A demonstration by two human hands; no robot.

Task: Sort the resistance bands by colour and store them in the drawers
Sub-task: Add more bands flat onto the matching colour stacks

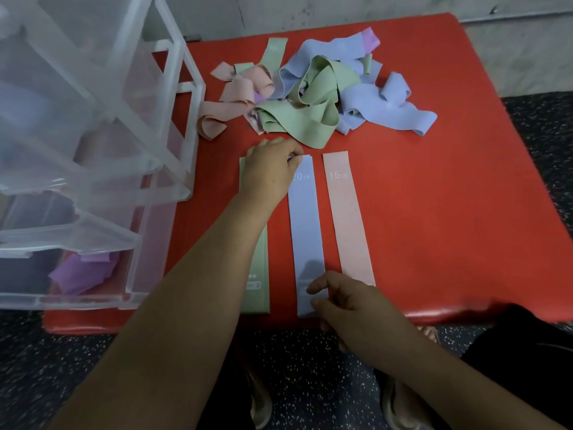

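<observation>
Flattening the blue band (305,225) on the red mat (434,212). The left hand (269,173) pinches its far end with curled fingertips, and the right hand (350,301) pinches the near end between thumb and forefinger. The band lies between the green band (259,259) and the pink band (347,218), apart from both.

Risks: the left forearm lies over the green band and could drag it crooked when lifted. The near ends sit close to the mat's front edge and could slide off. Stretchy rubber may curl once released. The tangled pile (313,97) just beyond the left hand is unsorted and could snag.

The mat looks smooth and padded and lies on a dark speckled floor (310,383), with a pale wall (341,10) behind. The clear drawer unit (93,169) stands at the left with its drawers pulled out and purple bands (83,271) in the lowest.
</observation>
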